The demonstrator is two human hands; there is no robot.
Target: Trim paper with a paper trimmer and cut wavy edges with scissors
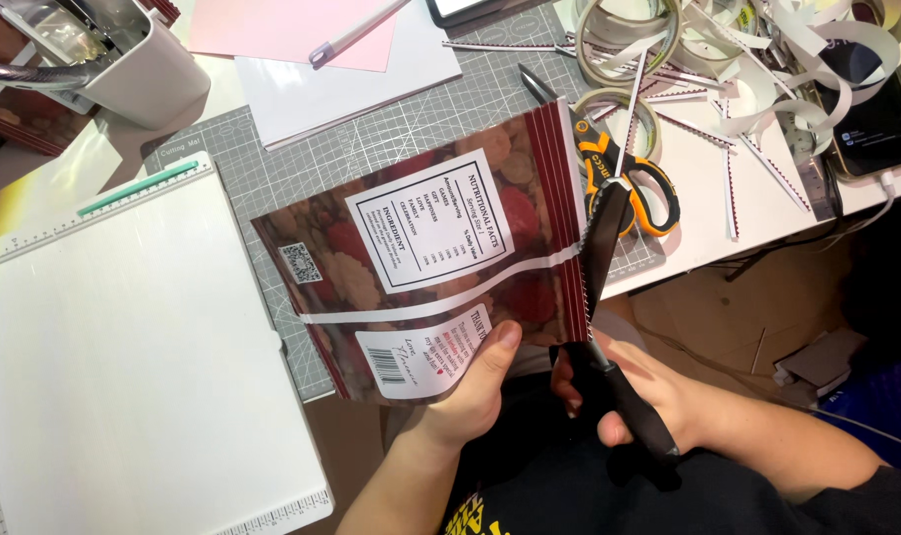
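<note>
Trimming the striped edge of a printed wrapper sheet over the desk edge

Largest first: white scoring board [123, 367] parked flat at the left, out of the cutting path; grey cutting mat [391, 129] beneath, protecting the desk; glossy floral wrapper sheet [421, 258] lifted clear of the mat and tilted, so both blades can pass either side of its right border. Left hand [470, 391] pinching the sheet's lower edge, thumb on top over the label, fingers curled under, keeping it taut. Right hand [629, 391] closed through the handles of black pinking scissors [601, 267], blades biting along the striped margin. Orange-handled scissors [629, 178] lying idle beyond, among paper offcuts [767, 59] and tape rolls [629, 30]
</note>
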